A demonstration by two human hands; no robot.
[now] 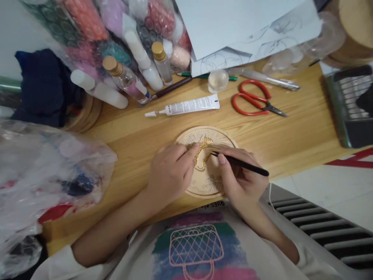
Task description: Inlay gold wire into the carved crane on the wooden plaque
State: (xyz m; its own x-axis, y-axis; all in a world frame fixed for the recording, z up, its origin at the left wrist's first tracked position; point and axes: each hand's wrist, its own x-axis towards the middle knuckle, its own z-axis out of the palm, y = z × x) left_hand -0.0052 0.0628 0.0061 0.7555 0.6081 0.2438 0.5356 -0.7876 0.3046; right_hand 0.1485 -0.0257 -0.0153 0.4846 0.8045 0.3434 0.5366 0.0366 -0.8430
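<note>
A round wooden disc point(210, 187) lies near the table's front edge, printed with fine line drawings of waves. Gold wire point(201, 153) forms a curved, scaly figure at its middle. My left hand point(171, 169) rests on the disc's left side, fingers stretched out, with fingertips pressing at the gold wire. In my right hand point(241, 177) is a pair of black tweezers point(247, 165), held between thumb and fingers. Their tips meet the disc just right of the gold figure; a thin gold strand seems to be there, too small to be sure.
Behind the disc lie a white glue tube point(192, 105), red-handled scissors point(258, 99) and a small clear pot point(218, 80). Corked bottles point(125, 79) and bagged coloured thread rolls point(87, 19) crowd the back left. Paper sheets point(247, 27) lie behind; a plastic bag point(58, 163) is at left.
</note>
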